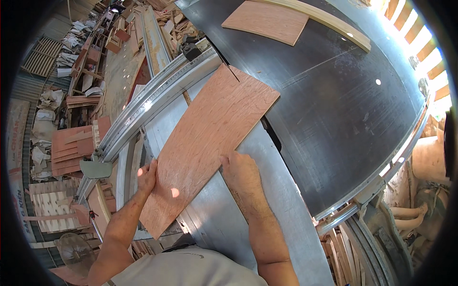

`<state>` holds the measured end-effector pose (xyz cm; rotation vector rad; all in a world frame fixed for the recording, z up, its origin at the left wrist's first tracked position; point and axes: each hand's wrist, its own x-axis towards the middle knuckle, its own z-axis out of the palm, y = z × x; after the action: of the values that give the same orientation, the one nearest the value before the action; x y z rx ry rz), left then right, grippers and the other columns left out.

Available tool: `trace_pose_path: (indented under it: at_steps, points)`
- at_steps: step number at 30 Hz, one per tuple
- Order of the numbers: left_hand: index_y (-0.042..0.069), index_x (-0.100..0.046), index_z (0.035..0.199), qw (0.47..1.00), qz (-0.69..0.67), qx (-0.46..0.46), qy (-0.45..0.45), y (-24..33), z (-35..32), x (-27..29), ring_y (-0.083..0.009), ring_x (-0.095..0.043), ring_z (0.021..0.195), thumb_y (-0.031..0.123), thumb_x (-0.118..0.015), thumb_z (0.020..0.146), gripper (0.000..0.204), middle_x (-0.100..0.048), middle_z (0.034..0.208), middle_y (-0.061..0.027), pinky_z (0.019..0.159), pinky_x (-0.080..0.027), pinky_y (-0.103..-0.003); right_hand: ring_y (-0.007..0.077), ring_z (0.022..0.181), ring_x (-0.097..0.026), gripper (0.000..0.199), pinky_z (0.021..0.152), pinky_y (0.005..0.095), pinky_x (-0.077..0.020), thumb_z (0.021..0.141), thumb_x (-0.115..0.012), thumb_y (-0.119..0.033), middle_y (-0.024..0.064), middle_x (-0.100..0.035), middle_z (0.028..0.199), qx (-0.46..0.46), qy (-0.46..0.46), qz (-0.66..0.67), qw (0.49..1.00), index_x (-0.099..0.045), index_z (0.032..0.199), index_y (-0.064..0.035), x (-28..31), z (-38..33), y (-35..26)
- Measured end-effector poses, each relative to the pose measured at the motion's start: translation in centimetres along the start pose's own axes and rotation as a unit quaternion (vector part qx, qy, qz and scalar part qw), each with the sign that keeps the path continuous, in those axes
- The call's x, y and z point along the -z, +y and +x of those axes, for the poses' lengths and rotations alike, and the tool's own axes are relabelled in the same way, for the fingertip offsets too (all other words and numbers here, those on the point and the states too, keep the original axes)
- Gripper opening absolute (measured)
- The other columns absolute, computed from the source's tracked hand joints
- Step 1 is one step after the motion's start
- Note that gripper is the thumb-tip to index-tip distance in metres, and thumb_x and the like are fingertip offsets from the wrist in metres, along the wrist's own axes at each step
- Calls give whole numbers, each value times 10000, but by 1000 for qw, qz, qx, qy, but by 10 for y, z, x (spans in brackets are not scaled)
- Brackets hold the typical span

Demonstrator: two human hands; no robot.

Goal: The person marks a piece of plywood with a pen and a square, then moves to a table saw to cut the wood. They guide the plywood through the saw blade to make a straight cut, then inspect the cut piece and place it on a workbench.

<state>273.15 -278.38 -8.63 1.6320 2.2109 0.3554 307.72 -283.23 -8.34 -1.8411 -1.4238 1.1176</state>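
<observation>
A reddish-brown plywood panel (205,133) lies slantwise across the metal sliding table (210,224) of a table saw. Its far end reaches over the dark saw table (334,124), where a narrow slit runs into the wood from the edge. My left hand (147,176) grips the panel's left edge, its fingers partly hidden by the board. At the opposite long edge, my right hand (240,174) is closed with the knuckles up, holding that side. The panel's near corner points toward my body.
A second plywood piece (267,21) and a long pale wood strip (329,24) rest on the far saw table. An aluminium fence rail (138,112) runs along the left. Stacked boards (71,148) and wood offcuts lie beyond it. A fan (74,250) stands lower left.
</observation>
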Motion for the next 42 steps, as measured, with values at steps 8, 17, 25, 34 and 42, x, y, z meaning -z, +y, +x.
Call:
trace_pose_path:
  at_steps: [8,17,25,34,42]
  points:
    - [-69,-672,824,996,-67,-10,-66,7,9,3,-152,-558,713,527,-546,951,623,-630,736,-76,656,-454,-328,437,751,-659,290,694,508,-520,921,-598,-234,258,-662,778,-6,3,7,1000,-641,868,47,-7,8,5]
    - [-83,-665,795,995,-64,5,-74,-20,24,-2,-156,-552,689,538,-549,946,650,-611,704,-86,633,-453,-331,440,732,-667,310,664,507,-532,942,-582,-254,261,-659,753,15,-3,-10,1000,-618,862,43,-8,10,4]
    - [-93,-675,812,996,-49,-3,-68,-13,23,1,-163,-561,684,530,-550,945,649,-618,703,-100,634,-460,-342,422,712,-672,310,653,500,-534,946,-578,-262,253,-660,743,12,-1,-22,1000,-622,854,31,-9,7,0]
    - [-89,-688,840,996,-37,-2,-75,-5,21,7,-155,-565,699,528,-549,949,642,-632,721,-88,647,-461,-326,416,722,-659,226,673,477,-523,911,-604,-193,248,-658,764,-7,13,-19,1000,-661,902,25,-10,3,-2]
    - [-83,-667,826,996,-60,-13,-69,5,15,8,-158,-547,710,567,-502,961,685,-611,728,-83,653,-448,-319,431,727,-661,324,682,503,-524,948,-564,-253,251,-661,760,4,37,40,999,-634,853,48,-11,8,2]
